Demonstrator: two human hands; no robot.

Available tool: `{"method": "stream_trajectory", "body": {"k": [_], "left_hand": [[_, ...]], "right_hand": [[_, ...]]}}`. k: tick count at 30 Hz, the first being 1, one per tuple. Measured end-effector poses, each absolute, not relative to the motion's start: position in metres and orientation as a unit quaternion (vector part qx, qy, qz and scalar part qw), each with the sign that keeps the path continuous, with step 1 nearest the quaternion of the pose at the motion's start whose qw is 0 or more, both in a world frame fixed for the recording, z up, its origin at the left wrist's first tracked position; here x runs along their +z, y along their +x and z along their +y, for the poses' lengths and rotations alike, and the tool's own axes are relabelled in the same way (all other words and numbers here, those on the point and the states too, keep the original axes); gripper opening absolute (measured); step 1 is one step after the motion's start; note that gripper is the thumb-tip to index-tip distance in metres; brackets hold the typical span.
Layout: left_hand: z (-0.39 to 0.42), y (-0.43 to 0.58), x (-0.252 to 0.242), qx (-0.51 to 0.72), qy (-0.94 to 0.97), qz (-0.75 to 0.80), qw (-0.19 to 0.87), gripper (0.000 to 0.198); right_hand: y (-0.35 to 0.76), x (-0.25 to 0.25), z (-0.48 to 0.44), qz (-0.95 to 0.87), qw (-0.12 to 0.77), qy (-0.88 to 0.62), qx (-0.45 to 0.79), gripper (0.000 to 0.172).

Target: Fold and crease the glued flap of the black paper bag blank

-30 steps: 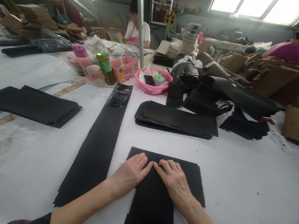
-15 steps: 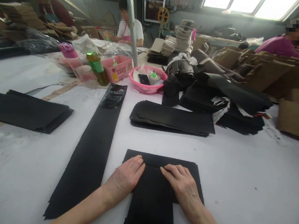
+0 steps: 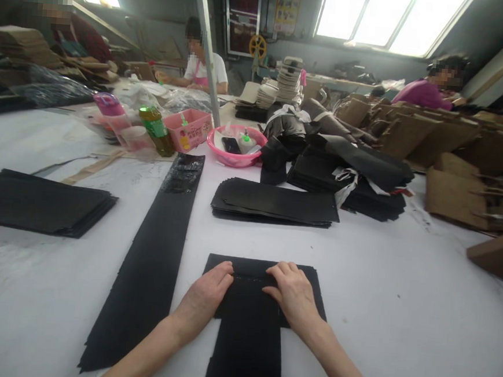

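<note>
A narrow black sheet (image 3: 245,350) lies crosswise over a wider black sheet (image 3: 303,274), its upper end near the wider sheet's far edge. My left hand (image 3: 211,290) presses at the left end of that upper edge, thumb and fingers together on the narrow black sheet. Resting at the right end, my right hand (image 3: 293,290) has its fingertips on the material, with the thumb spread away from them. A row of small pale marks runs between the hands. Left of them lies a long black strip (image 3: 150,262) with a shiny wet-looking far end.
Beyond the hands sits a black sheet stack (image 3: 272,202), with another stack (image 3: 36,203) at left. A pink basin (image 3: 236,158) holds a phone. Nearby are a green-labelled bottle (image 3: 155,131) and pink basket (image 3: 189,130). Brown bags (image 3: 455,196) stand right. Several people work behind.
My right thumb has moved apart from the fingers, toward me. My left hand stays at the sheet's edge. The view has tilted up and turned slightly right.
</note>
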State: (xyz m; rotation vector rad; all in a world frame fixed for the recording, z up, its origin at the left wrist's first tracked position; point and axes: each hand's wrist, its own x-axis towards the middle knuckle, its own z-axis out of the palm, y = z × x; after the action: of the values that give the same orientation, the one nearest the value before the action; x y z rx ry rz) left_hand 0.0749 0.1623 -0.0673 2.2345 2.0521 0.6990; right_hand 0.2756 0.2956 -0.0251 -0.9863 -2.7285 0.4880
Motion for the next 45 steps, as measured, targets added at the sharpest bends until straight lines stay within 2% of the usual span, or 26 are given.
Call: {"method": "stream_trajectory", "body": {"k": [5,8,12,16,21,24,27,33,45], "left_hand": [[0.16,0.074,-0.057,0.335,0.671,0.651,0.115,0.029],[0.16,0.077,-0.047,0.407,0.609,0.664,0.15,0.02],[0.161,0.087,-0.033,0.43,0.566,0.674,0.202,0.026],[0.162,0.098,-0.02,0.46,0.522,0.654,0.296,0.026],[0.158,0.105,-0.004,0.499,0.457,0.606,0.419,0.029],[0.153,0.106,0.005,0.496,0.47,0.602,0.414,0.029],[0.147,0.108,0.017,0.484,0.49,0.602,0.405,0.026],[0.133,0.11,0.042,0.469,0.534,0.597,0.372,0.02],[0.121,0.11,0.048,0.489,0.467,0.596,0.432,0.021]], "right_hand": [[0.264,-0.021,0.301,-0.91,0.063,-0.352,0.211,0.02],[0.266,-0.02,0.305,-0.894,0.048,-0.356,0.269,0.015],[0.269,-0.013,0.3,-0.871,0.049,-0.343,0.349,0.009],[0.274,0.004,0.291,-0.856,0.069,-0.324,0.396,0.006],[0.283,0.035,0.28,-0.856,0.083,-0.293,0.417,0.024],[0.283,0.053,0.272,-0.869,0.077,-0.269,0.409,0.013],[0.279,0.066,0.259,-0.882,0.093,-0.256,0.385,0.02],[0.284,0.082,0.238,-0.886,0.121,-0.264,0.361,0.018],[0.319,0.081,0.246,-0.801,0.075,-0.305,0.51,0.019]]}}
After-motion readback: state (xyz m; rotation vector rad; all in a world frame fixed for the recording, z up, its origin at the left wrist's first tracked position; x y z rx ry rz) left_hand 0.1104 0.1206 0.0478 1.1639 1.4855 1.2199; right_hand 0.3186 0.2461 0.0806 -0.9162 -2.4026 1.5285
